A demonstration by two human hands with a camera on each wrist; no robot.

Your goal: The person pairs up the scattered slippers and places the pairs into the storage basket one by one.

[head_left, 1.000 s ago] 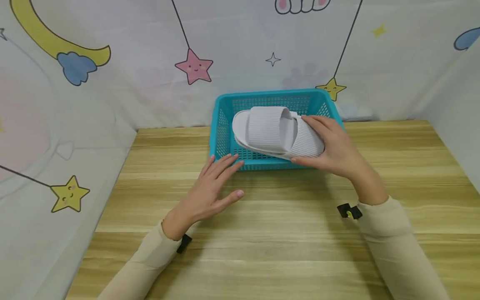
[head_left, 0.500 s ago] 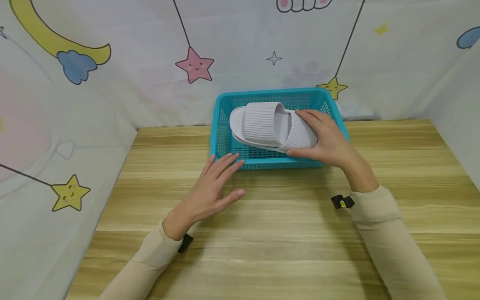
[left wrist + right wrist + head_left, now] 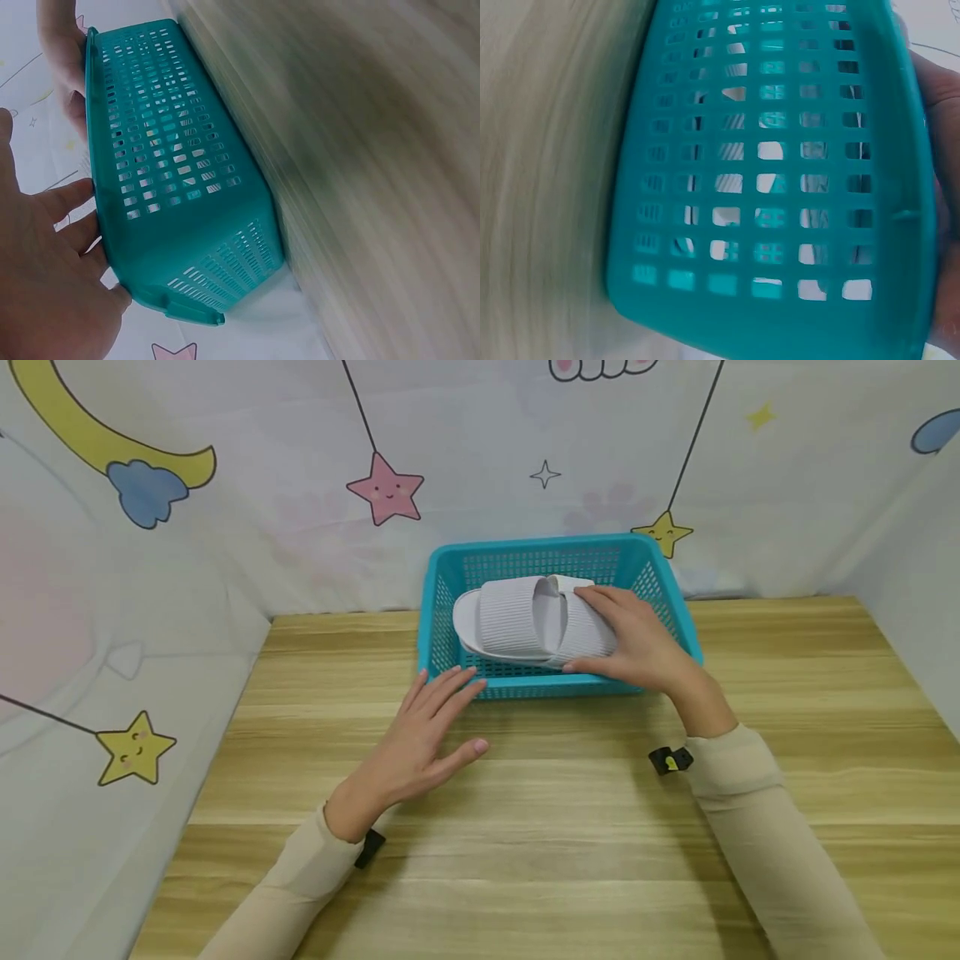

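Note:
A pair of white slide slippers (image 3: 513, 617) with ribbed straps lies nested, one against the other, within the turquoise plastic basket (image 3: 551, 685). My right hand (image 3: 637, 639) grips the right end of the pair, thumb on the near side and fingers over the far side. In the head view my left hand (image 3: 420, 735) has its fingers stretched out to the front left of the basket rim. From the left wrist, fingertips of the left hand (image 3: 52, 262) touch that rim. White parts of the slippers show through the basket's holes in the right wrist view.
The basket stands at the back of a wood-grain table (image 3: 525, 827), close to a white cloth backdrop (image 3: 480, 435) printed with stars and a moon. More white cloth (image 3: 67, 827) hangs along the table's left side.
My right hand has moved left with the slippers, which now sit lower and further left inside the basket. My left hand has stayed at the rim.

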